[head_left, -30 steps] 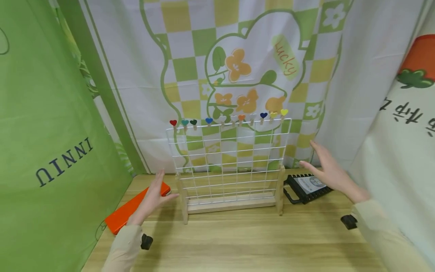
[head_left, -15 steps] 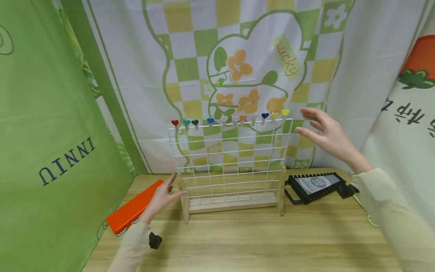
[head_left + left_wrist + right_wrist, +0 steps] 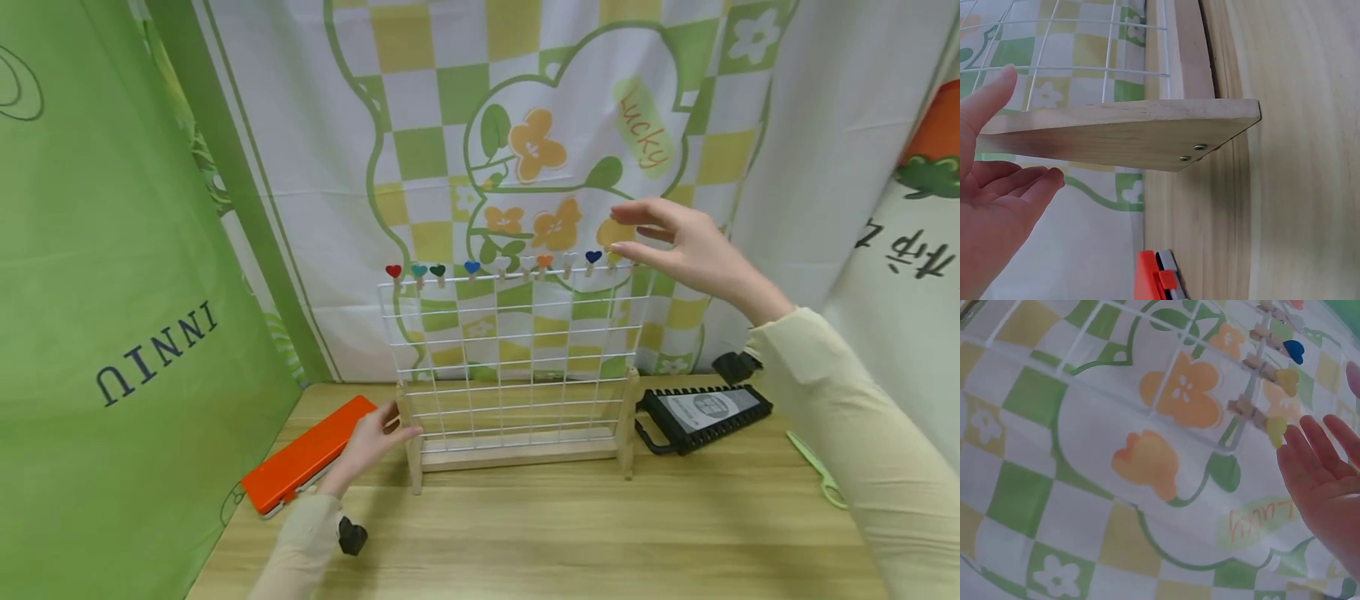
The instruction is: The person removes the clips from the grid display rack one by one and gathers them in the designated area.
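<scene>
A white wire grid rack stands upright on the table, its wooden base bar (image 3: 517,456) between two wooden legs. Along its top wire sit several small heart clothespins, from a red heart clothespin (image 3: 393,272) to a dark blue heart clothespin (image 3: 593,257) and yellow ones. My left hand (image 3: 367,446) is around the left wooden leg (image 3: 1122,134), thumb in front and fingers behind, with a gap showing in the left wrist view. At the top right corner, my right hand (image 3: 686,246) has thumb and fingers spread, fingertips right at the end yellow heart clothespin (image 3: 1277,429).
To the left lies an orange case (image 3: 307,454). On the right are a black ridged holder with a handle (image 3: 708,408) and a light green strip with a looped end (image 3: 816,467). Printed curtains (image 3: 315,208) enclose the wooden table (image 3: 540,533) at the back and sides.
My right hand has risen from above the black holder and moved left to the rack's top corner. My left hand has moved right from the orange case to the left leg.
</scene>
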The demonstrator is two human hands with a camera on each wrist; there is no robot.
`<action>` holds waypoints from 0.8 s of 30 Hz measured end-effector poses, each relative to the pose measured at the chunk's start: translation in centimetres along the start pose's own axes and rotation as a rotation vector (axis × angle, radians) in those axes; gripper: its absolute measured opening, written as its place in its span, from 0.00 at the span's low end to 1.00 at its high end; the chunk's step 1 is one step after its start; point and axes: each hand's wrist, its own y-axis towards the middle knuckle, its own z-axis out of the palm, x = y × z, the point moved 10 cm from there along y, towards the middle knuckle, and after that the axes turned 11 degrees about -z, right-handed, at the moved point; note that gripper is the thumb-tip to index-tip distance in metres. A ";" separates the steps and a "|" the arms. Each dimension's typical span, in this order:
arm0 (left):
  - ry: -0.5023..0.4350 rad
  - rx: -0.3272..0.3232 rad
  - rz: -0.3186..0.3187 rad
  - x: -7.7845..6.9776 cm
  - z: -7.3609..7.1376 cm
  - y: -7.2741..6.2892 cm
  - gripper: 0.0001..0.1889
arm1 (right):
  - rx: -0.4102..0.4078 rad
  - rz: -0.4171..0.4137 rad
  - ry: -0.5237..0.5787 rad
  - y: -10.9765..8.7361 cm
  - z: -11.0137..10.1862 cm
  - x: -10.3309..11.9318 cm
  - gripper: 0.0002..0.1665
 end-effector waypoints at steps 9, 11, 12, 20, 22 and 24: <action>-0.007 -0.036 0.005 0.8 0.1 0.2 0.29 | 0.096 -0.036 0.054 3.8 2.8 2.4 0.28; 0.004 -0.059 0.008 0.8 0.0 0.2 0.26 | 0.106 -0.042 0.069 4.5 3.4 2.9 0.28; 0.009 -0.071 0.013 0.8 -0.1 0.2 0.25 | 0.115 -0.047 0.075 4.8 3.7 3.1 0.28; 0.035 -0.119 0.026 0.4 0.0 0.0 0.17 | 0.173 -0.082 0.082 6.5 5.9 4.7 0.26; 0.032 -0.116 0.020 0.5 0.1 0.1 0.17 | 0.182 -0.089 0.082 6.9 6.4 5.1 0.25; 0.029 -0.113 0.018 0.5 0.2 0.1 0.17 | 0.191 -0.095 0.083 7.2 6.8 5.4 0.25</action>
